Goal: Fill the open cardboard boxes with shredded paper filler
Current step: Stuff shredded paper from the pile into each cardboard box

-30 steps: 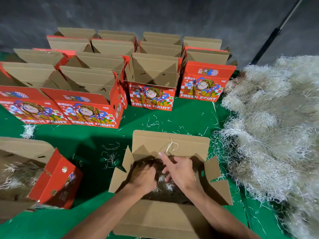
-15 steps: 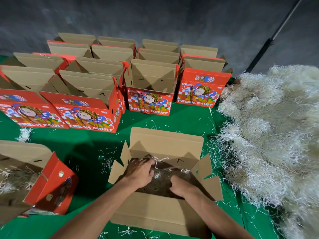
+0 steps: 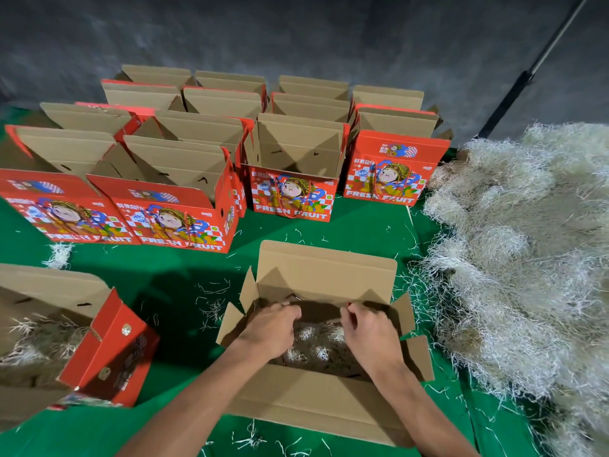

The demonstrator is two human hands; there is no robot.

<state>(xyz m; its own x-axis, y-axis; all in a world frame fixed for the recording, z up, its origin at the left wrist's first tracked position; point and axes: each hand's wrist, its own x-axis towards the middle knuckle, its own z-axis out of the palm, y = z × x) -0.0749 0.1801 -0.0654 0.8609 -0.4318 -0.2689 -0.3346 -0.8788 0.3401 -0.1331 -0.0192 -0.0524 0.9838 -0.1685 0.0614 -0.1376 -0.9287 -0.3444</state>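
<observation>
Open box (image 3: 324,278): both hands inside. Left hand (image 3: 270,328), right hand (image 3: 369,331), fingers curled, grip unclear, over thin filler (image 3: 313,344). Filler heap (image 3: 514,245) right of box, nearer right hand.

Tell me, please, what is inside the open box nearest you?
Shredded paper filler lies in the box, with the left hand and right hand above it. Its floor is covered.

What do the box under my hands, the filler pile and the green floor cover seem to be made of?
Box: plain brown cardboard, matte, creased fold lines on its flaps. Filler pile: thin pale strips, probably shredded paper, dull and tangled. Green floor cover: looks like felt or cloth, matte; exact fabric unclear.
</observation>
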